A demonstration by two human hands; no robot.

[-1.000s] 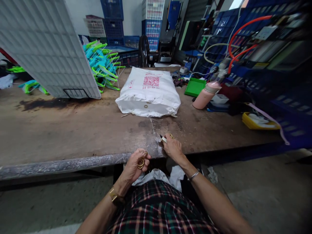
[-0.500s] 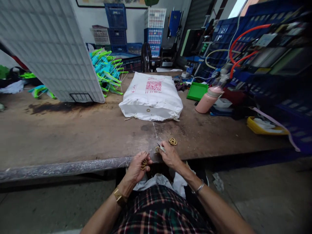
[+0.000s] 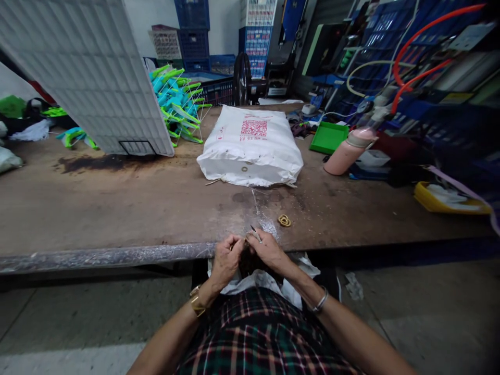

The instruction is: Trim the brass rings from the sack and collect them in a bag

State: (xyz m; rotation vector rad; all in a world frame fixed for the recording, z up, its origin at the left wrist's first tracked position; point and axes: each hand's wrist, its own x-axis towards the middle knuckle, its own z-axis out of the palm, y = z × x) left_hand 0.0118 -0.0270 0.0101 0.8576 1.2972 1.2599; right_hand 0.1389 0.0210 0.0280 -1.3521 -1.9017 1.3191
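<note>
My left hand [image 3: 227, 259] is closed at the table's front edge, its fingertips pinched together; the rings seen in it earlier are hidden now. Close beside it, my right hand [image 3: 269, 251] is closed around a small pointed tool [image 3: 255, 234] whose dark tip points up and to the left. The fingertips of both hands nearly meet, and a small ring seems to be between them. A little pile of brass-coloured rings [image 3: 284, 221] lies on the wooden table just beyond my right hand. Farther back, a white sack [image 3: 250, 143] with a red printed code lies flat.
A grey ribbed panel [image 3: 117, 83] stands at the left, beside green and blue plastic parts [image 3: 179, 107]. On the right are a pink bottle [image 3: 347, 153], a green tray [image 3: 328, 137] and a yellow tray [image 3: 449, 200]. Stacked crates [image 3: 258, 44] stand behind.
My hands have come together, and the left fingers have closed over the rings. The ring near my right fingertips has moved off the table with that hand. The view has shifted slightly.
</note>
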